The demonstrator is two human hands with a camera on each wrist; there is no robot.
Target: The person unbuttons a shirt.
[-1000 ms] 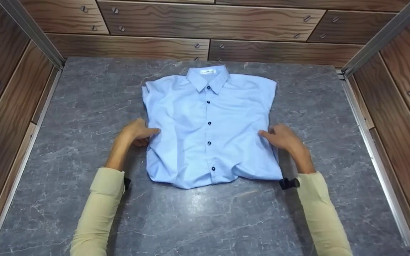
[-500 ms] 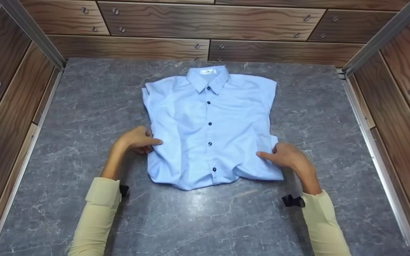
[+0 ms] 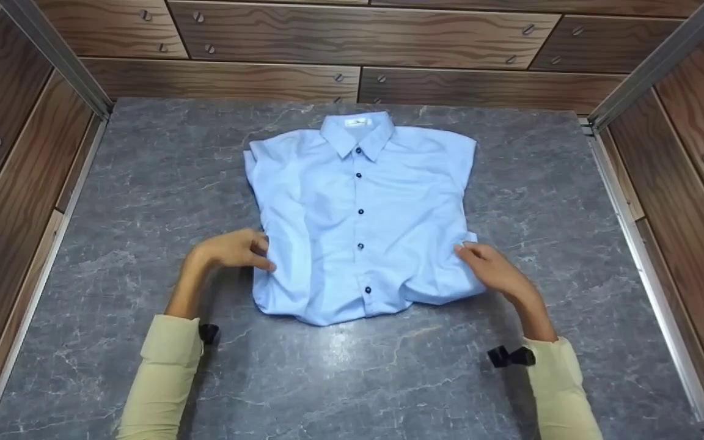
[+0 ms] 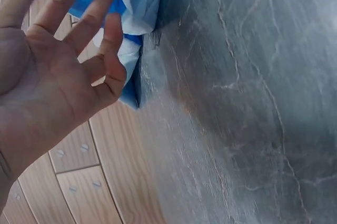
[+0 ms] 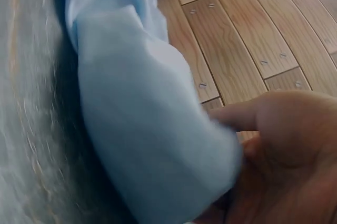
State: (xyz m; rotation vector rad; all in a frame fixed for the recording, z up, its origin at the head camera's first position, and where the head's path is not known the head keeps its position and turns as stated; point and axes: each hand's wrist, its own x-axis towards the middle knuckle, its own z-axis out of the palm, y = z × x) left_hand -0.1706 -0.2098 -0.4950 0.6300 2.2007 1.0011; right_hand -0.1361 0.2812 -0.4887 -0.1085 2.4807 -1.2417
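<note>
A light blue button-up shirt [image 3: 333, 220] lies front up on the grey table, collar away from me and dark buttons down its middle. Its sleeves are out of sight and the lower edge is rounded. At the shirt's left side, my left hand [image 3: 233, 249] touches the cloth, thumb on top. In the left wrist view the fingers [image 4: 95, 18] look loosely extended beside the fabric, and the thumb is hidden. My right hand [image 3: 491, 269] pinches the lower right side between thumb and fingers. The cloth [image 5: 142, 113] bulges up from the table there, in the right wrist view.
The grey marbled table [image 3: 340, 379] has wood-patterned panels [image 3: 364, 36] behind it and on both sides. Metal rails [image 3: 645, 269] run along the side edges. A small black device [image 3: 511, 356] sits at each wrist.
Both hands have slid down the shirt's sides toward the person. The right hand has lifted the lower right corner slightly, and the left thumb has moved lower.
</note>
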